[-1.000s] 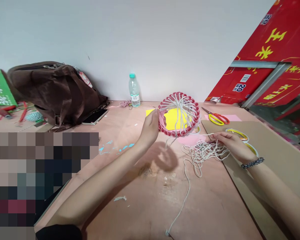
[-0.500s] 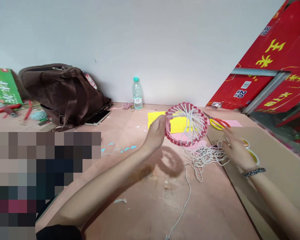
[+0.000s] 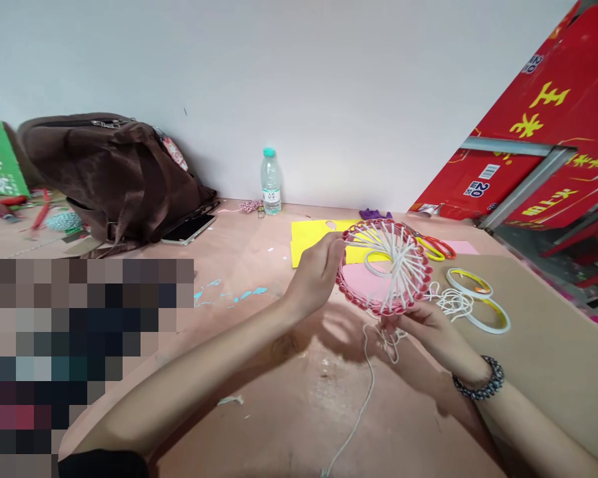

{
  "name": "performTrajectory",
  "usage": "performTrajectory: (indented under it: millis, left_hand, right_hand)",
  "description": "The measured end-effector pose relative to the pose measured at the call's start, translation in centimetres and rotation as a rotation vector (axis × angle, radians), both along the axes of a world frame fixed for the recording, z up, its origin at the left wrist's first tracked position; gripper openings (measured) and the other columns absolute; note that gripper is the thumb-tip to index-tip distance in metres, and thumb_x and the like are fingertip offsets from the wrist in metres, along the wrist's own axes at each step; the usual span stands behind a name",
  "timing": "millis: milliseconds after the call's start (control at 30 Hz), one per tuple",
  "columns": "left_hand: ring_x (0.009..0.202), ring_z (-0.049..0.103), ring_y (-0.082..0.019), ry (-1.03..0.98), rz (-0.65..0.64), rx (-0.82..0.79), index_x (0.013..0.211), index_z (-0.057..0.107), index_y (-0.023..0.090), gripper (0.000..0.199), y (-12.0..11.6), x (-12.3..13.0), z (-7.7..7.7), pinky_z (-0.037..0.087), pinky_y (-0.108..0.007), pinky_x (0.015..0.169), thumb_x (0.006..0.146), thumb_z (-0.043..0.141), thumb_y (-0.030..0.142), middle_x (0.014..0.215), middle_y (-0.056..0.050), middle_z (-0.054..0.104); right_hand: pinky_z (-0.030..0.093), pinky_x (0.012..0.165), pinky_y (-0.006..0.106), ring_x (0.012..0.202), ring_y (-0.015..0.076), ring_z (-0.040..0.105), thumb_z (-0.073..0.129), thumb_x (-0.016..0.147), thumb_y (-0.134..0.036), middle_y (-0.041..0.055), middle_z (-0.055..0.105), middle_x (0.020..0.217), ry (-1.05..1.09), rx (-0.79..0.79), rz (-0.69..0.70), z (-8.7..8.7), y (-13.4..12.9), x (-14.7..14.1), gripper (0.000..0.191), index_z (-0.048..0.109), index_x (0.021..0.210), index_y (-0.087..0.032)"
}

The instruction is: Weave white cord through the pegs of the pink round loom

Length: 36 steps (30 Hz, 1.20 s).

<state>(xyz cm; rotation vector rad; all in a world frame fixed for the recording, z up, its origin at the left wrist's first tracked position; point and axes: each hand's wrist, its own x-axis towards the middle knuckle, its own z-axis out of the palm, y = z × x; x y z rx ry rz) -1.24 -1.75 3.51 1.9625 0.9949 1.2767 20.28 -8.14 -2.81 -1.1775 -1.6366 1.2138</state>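
A red ring (image 3: 345, 292) with a scalloped rim is strung with white cord (image 3: 403, 264), whose strands cross over its opening. My left hand (image 3: 319, 273) is closed around the ring's left edge and holds it up over the table. At the lower rim, my right hand (image 3: 426, 328) is closed, fingertips pinched against the ring; the cord there is partly hidden. Loose cord (image 3: 369, 382) trails from below the ring toward the table's front. Behind my right hand lies a tangle of the same cord (image 3: 448, 302).
Yellow paper (image 3: 306, 242), tape rolls (image 3: 501, 322) and scissors (image 3: 441, 247) lie around the ring. A water bottle (image 3: 271, 182) stands by the wall. To the left are a phone (image 3: 189, 229) and a brown backpack (image 3: 124, 176). Brown cardboard (image 3: 538, 352) covers the right side.
My right hand has come in leftward from the cord pile to the ring's lower rim. The ring has shifted slightly right and down, and the tape rolls now show more fully.
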Motion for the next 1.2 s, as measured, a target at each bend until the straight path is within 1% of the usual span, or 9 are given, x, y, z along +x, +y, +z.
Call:
performTrajectory:
  millis: [133, 333, 433, 567, 667, 800, 933, 1100, 1200]
  left_hand:
    - [0.062, 0.046, -0.012, 0.013, -0.022, -0.011, 0.072, 0.043, 0.02, 0.036, -0.3, 0.1, 0.0, 0.035, -0.026, 0.062, 0.096, 0.026, 0.041, 0.064, 0.002, 0.046]
    - [0.072, 0.053, -0.014, 0.061, -0.03, 0.011, 0.094, 0.053, 0.018, 0.034, -0.7, 0.3, 0.0, 0.039, -0.027, 0.068, 0.096, 0.026, 0.039, 0.078, -0.003, 0.059]
    - [0.07, 0.052, -0.014, 0.065, 0.001, 0.028, 0.093, 0.054, 0.018, 0.033, -0.5, 0.2, 0.0, 0.038, -0.027, 0.067, 0.095, 0.028, 0.038, 0.075, -0.002, 0.057]
    - [0.063, 0.048, -0.012, 0.063, 0.038, 0.011, 0.08, 0.049, 0.018, 0.035, -0.3, 0.1, 0.0, 0.036, -0.026, 0.063, 0.096, 0.026, 0.04, 0.068, 0.001, 0.05]
    - [0.061, 0.045, -0.011, 0.046, 0.022, -0.006, 0.074, 0.045, 0.019, 0.036, -0.3, 0.1, 0.0, 0.035, -0.025, 0.062, 0.096, 0.026, 0.041, 0.065, 0.002, 0.046]
    - [0.059, 0.044, -0.011, 0.012, 0.006, -0.024, 0.074, 0.044, 0.019, 0.036, -0.5, 0.2, 0.1, 0.034, -0.025, 0.06, 0.096, 0.026, 0.04, 0.064, 0.003, 0.045]
    - [0.059, 0.043, -0.011, -0.001, 0.017, -0.024, 0.074, 0.045, 0.019, 0.034, -0.4, 0.1, 0.2, 0.033, -0.024, 0.059, 0.096, 0.027, 0.038, 0.064, 0.003, 0.045]
    - [0.062, 0.046, -0.011, -0.018, 0.03, -0.03, 0.077, 0.049, 0.018, 0.037, 0.1, -0.1, 0.2, 0.035, -0.025, 0.063, 0.096, 0.027, 0.041, 0.066, 0.002, 0.048]
    - [0.069, 0.05, -0.012, -0.048, 0.011, -0.051, 0.084, 0.054, 0.017, 0.037, 0.3, 0.0, -0.1, 0.037, -0.024, 0.068, 0.095, 0.028, 0.041, 0.072, 0.0, 0.053]
  right_hand:
    - [0.051, 0.069, 0.034, 0.076, 0.0225, 0.064, 0.061, 0.082, -0.042, 0.0058, 0.07, 0.08, -0.045, 0.008, -0.034, -0.6, 0.4, 0.0, 0.023, 0.069, 0.082, -0.021]
    - [0.048, 0.065, 0.033, 0.068, 0.0215, 0.058, 0.058, 0.079, -0.037, 0.0035, 0.062, 0.065, -0.154, 0.102, -0.065, -0.9, 0.5, -0.1, 0.023, 0.062, 0.063, -0.022]
    - [0.046, 0.06, 0.029, 0.065, 0.0172, 0.054, 0.064, 0.076, -0.036, 0.0017, 0.058, 0.069, -0.082, 0.036, -0.109, -0.8, -0.1, -0.4, 0.017, 0.06, 0.076, -0.02]
    - [0.039, 0.054, 0.023, 0.06, 0.0117, 0.043, 0.069, 0.076, -0.04, -0.0027, 0.047, 0.069, 0.044, 0.025, -0.086, -0.4, -1.1, -1.0, 0.033, 0.054, 0.099, -0.021]
    - [0.035, 0.05, 0.022, 0.057, 0.0104, 0.038, 0.068, 0.076, -0.048, -0.003, 0.043, 0.069, 0.0, 0.044, -0.075, -0.5, -1.6, -1.2, 0.04, 0.053, 0.101, -0.02]
    - [0.035, 0.05, 0.022, 0.056, 0.0104, 0.039, 0.067, 0.073, -0.056, -0.0022, 0.044, 0.068, -0.137, 0.078, -0.103, -0.8, -1.6, -1.1, 0.043, 0.051, 0.087, -0.018]
    - [0.028, 0.049, 0.023, 0.052, 0.0107, 0.037, 0.058, 0.08, -0.056, -0.0034, 0.041, 0.056, -0.492, 0.24, -0.145, -0.5, -1.4, -1.2, 0.043, 0.042, 0.065, -0.019]
    - [0.036, 0.056, 0.024, 0.058, 0.0147, 0.053, 0.041, 0.093, -0.042, 0.0012, 0.058, 0.063, -0.795, 0.333, -0.018, -0.3, -1.0, -1.6, 0.031, 0.061, 0.086, -0.019]
    - [0.037, 0.055, 0.025, 0.057, 0.016, 0.055, 0.037, 0.095, -0.037, 0.0028, 0.059, 0.062, -0.808, 0.476, -0.05, -1.2, -0.6, -1.0, 0.033, 0.06, 0.079, -0.018]
